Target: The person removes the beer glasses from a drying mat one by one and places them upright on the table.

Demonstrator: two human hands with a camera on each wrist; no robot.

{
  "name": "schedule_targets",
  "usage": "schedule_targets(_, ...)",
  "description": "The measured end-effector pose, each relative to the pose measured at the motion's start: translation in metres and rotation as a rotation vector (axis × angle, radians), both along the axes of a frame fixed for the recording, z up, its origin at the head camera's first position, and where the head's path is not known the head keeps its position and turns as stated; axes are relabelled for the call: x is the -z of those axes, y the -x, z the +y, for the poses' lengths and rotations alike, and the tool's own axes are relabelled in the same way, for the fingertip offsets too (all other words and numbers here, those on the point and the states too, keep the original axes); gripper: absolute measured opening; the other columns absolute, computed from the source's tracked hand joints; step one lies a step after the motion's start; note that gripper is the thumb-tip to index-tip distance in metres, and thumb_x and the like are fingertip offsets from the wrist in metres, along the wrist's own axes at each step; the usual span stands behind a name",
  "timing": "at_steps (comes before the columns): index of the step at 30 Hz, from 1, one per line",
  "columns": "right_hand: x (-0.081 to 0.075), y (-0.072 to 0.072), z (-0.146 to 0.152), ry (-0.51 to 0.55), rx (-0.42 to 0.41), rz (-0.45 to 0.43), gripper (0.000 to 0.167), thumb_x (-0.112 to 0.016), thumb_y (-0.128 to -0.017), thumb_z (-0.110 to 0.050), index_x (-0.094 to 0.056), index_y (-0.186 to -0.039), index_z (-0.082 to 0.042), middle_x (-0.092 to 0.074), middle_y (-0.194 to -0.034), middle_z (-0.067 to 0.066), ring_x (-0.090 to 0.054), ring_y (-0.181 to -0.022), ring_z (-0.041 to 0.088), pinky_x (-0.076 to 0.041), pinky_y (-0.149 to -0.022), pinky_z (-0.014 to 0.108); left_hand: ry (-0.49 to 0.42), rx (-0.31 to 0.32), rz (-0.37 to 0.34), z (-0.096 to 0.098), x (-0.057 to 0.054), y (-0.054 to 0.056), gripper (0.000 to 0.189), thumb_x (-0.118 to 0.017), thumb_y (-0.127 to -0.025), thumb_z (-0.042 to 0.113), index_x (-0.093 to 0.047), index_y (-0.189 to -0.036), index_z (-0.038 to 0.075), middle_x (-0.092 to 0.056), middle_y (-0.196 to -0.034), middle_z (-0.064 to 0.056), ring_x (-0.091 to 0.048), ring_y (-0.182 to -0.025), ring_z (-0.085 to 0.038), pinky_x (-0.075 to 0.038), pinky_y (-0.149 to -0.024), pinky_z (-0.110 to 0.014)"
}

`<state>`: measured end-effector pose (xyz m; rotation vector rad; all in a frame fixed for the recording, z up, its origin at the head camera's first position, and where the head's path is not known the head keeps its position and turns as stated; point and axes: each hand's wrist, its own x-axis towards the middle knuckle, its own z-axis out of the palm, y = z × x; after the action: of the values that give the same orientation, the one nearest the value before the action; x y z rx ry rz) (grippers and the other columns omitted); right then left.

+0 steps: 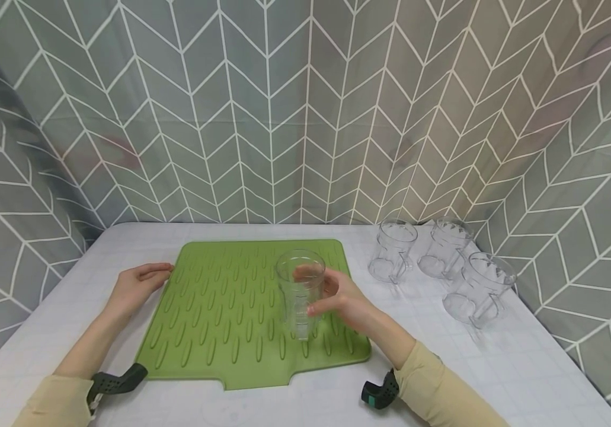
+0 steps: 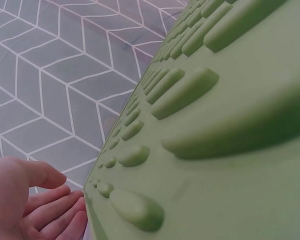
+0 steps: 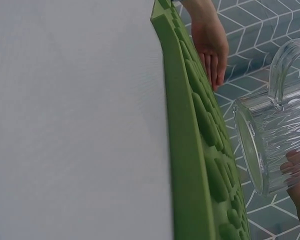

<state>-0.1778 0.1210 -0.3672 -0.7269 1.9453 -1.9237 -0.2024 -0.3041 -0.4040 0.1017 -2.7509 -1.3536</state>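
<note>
My right hand (image 1: 337, 299) grips a clear mug (image 1: 300, 279) round its far right side, thumb toward me. The mug is upright over the right half of a green drying mat (image 1: 262, 375), its handle turned toward me. In the right wrist view a gap shows between the mug's base (image 3: 251, 150) and the mat's ridges. Beside the mat's upper left edge lies my left hand (image 1: 137, 287), fingers loosely bent and holding nothing. Its fingertips (image 2: 79, 220) are right at the mat's edge in the left wrist view.
Three more clear mugs, a back left one (image 1: 392, 252), a back right one (image 1: 444, 248) and a front one (image 1: 478, 287), stand on the white table (image 1: 417, 362) right of the mat. A grey patterned curtain (image 1: 284, 118) encloses the back and sides.
</note>
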Motion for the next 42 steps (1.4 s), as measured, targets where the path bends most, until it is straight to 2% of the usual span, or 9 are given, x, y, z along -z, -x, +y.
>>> schedule_targets(4,0.001,-0.001,0.007,-0.024,0.017,0.003,0.075,-0.073,-0.072,0.006,-0.050,-0.143,-0.002,-0.051,-0.145,0.024,-0.053,-0.131,0.021,-0.042,-0.111,0.034,-0.006,0.005,0.001,0.001,-0.001,0.000,0.053,-0.051,-0.105,0.038,-0.054,-0.138,-0.003,-0.059,-0.137,-0.023,-0.052,-0.130,-0.039,-0.043,-0.079,-0.006)
schedule_targets(11,0.004,-0.001,0.018,-0.023,0.040,0.003,0.077,-0.072,-0.071,0.003,-0.049,-0.144,-0.002,-0.049,-0.147,0.024,-0.048,-0.135,0.033,-0.046,-0.107,0.035,0.005,0.004,0.010,0.001,0.001,0.001,0.054,-0.050,-0.105,0.038,-0.054,-0.138,-0.004,-0.059,-0.137,-0.024,-0.054,-0.128,-0.040,-0.046,-0.077,-0.004)
schedule_targets(18,0.008,0.001,0.027,-0.014,0.047,0.023,0.075,-0.071,-0.070,0.002,-0.050,-0.143,-0.002,-0.050,-0.146,0.024,-0.053,-0.131,0.024,-0.041,-0.112,0.041,0.016,0.003,0.016,0.000,0.002,0.000,0.053,-0.050,-0.105,0.037,-0.055,-0.138,-0.004,-0.060,-0.136,-0.023,-0.055,-0.128,-0.038,-0.048,-0.079,-0.007)
schedule_targets(28,0.012,0.003,0.046,0.012,0.047,0.020,0.076,-0.072,-0.069,0.002,-0.050,-0.142,0.000,-0.058,-0.141,0.010,-0.054,-0.130,0.019,-0.031,-0.118,0.054,0.003,-0.001,0.016,0.000,0.002,0.001,0.051,-0.051,-0.105,0.036,-0.055,-0.138,-0.003,-0.060,-0.136,-0.023,-0.056,-0.127,-0.035,-0.047,-0.078,-0.004)
schedule_targets(32,0.014,0.004,0.053,0.037,0.027,0.030,0.076,-0.070,-0.069,0.004,-0.049,-0.142,0.001,-0.060,-0.139,0.005,-0.055,-0.129,0.018,-0.030,-0.119,0.054,0.011,-0.005,0.017,-0.001,0.002,-0.001,0.051,-0.050,-0.105,0.037,-0.056,-0.138,-0.002,-0.061,-0.135,-0.022,-0.056,-0.126,-0.034,-0.047,-0.078,-0.004)
schedule_targets(34,0.015,0.004,0.057,0.046,0.022,0.039,0.075,-0.070,-0.070,0.004,-0.049,-0.142,0.001,-0.060,-0.140,0.007,-0.055,-0.129,0.017,-0.032,-0.118,0.049,0.008,-0.003,0.017,-0.001,0.003,-0.001,0.051,-0.050,-0.105,0.037,-0.056,-0.137,-0.002,-0.061,-0.135,-0.022,-0.058,-0.123,-0.027,-0.047,-0.079,-0.004)
schedule_targets(36,0.015,0.003,0.062,0.056,0.016,0.047,0.075,-0.070,-0.071,0.005,-0.049,-0.142,0.000,-0.059,-0.140,0.007,-0.055,-0.129,0.017,-0.034,-0.117,0.043,0.004,0.001,0.020,-0.001,0.003,-0.001,0.051,-0.050,-0.105,0.037,-0.056,-0.137,-0.002,-0.061,-0.135,-0.022,-0.060,-0.115,-0.011,-0.046,-0.079,-0.004)
schedule_targets(39,0.015,0.002,0.070,0.077,0.004,0.058,0.072,-0.070,-0.073,0.006,-0.050,-0.141,0.000,-0.060,-0.139,0.005,-0.055,-0.129,0.016,-0.036,-0.115,0.035,-0.004,0.001,0.025,-0.001,0.003,-0.001,0.051,-0.051,-0.104,0.037,-0.057,-0.137,-0.002,-0.061,-0.135,-0.022,-0.051,-0.102,0.011,-0.047,-0.079,-0.003)
schedule_targets(42,0.015,0.002,0.078,0.097,-0.014,0.073,0.071,-0.069,-0.074,0.007,-0.050,-0.142,0.000,-0.061,-0.139,0.004,-0.055,-0.130,0.017,-0.037,-0.114,0.030,-0.003,0.001,0.026,0.000,0.003,0.000,0.051,-0.051,-0.104,0.036,-0.056,-0.137,-0.002,-0.061,-0.136,-0.022,-0.054,-0.103,0.008,-0.047,-0.079,-0.004)
